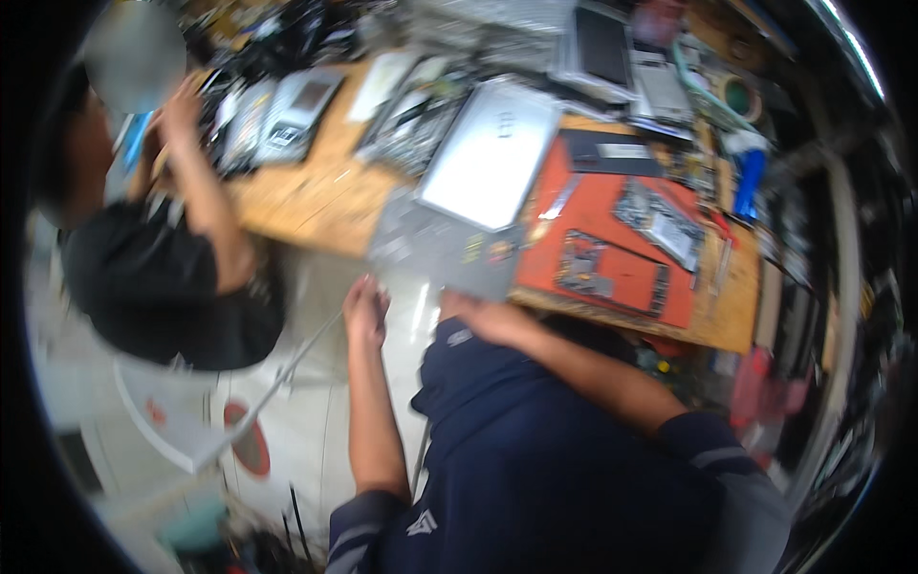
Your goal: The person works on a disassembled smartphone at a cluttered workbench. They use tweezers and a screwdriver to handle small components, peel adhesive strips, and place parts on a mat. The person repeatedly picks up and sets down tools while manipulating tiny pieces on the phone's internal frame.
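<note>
My left hand (pixel 366 311) is raised in front of the bench edge, its fingers curled together. A thin grey line like a cord or rod (pixel 287 371) runs from beside it down to the lower left; whether the fingers grip it is unclear from the blur. My right hand (pixel 473 317) lies flat over my knee in dark blue trousers (pixel 449 359). Beyond the hands, a silver laptop-like panel (pixel 491 153) rests on a grey mat (pixel 445 251). Right of it, an orange mat (pixel 545 253) carries a dark circuit board (pixel 585 265) and a metal-framed electronic part (pixel 660 222).
At the left a co-worker (pixel 163 273) in a black shirt sits by the wooden bench (pixel 316 206). Bagged devices (pixel 292 115) and stacked parts (pixel 598 57) crowd its back. A tape roll (pixel 736 96) and a blue object (pixel 750 184) stand right. Below is a pale floor (pixel 316 421).
</note>
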The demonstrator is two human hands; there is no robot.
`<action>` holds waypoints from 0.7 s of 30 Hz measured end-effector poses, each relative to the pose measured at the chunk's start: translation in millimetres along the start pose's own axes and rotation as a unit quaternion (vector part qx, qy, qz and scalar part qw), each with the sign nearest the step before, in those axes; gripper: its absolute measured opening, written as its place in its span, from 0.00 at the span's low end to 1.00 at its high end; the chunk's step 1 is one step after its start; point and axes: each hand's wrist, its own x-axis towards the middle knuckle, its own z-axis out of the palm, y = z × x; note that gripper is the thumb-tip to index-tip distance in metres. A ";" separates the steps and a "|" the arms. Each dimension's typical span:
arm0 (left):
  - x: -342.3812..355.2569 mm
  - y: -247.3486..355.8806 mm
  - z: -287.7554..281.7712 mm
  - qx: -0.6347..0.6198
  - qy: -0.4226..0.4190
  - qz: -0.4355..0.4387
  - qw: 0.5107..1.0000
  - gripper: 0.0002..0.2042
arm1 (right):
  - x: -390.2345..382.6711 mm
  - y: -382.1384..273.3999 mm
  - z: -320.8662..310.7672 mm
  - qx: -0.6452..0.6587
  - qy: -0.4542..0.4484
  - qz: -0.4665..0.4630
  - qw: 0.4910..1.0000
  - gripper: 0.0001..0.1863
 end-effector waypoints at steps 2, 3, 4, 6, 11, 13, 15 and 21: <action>35.4 -28.7 22.8 0.010 0.014 -0.097 0.995 0.06 | -24.9 4.3 -5.5 0.078 -0.012 -0.029 0.996 0.19; 50.9 -45.7 43.8 -0.032 0.013 -0.047 0.998 0.06 | -35.1 6.3 -5.7 0.083 -0.014 -0.068 0.994 0.16; 62.9 -53.1 59.2 -0.059 0.004 -0.016 0.998 0.06 | -45.0 11.2 -10.3 0.101 -0.002 -0.085 0.991 0.14; 82.5 -51.1 90.8 -0.087 -0.012 -0.013 0.996 0.05 | -57.1 21.5 -19.2 0.103 0.006 -0.095 0.990 0.12; 79.2 -10.2 134.4 -0.104 -0.032 0.000 0.994 0.05 | -75.9 40.2 -29.0 0.184 0.104 -0.045 0.976 0.10; 66.0 2.5 139.2 -0.101 -0.028 0.026 0.994 0.05 | -82.4 39.1 -32.0 0.177 0.100 -0.029 0.979 0.09; 43.8 5.8 135.2 -0.076 -0.020 0.060 0.995 0.05 | -88.3 30.6 -36.5 0.157 0.095 -0.071 0.980 0.08; -99.9 8.9 71.3 0.116 -0.131 0.219 0.960 0.04 | -104.5 -21.7 -52.2 0.075 0.052 -0.230 0.969 0.06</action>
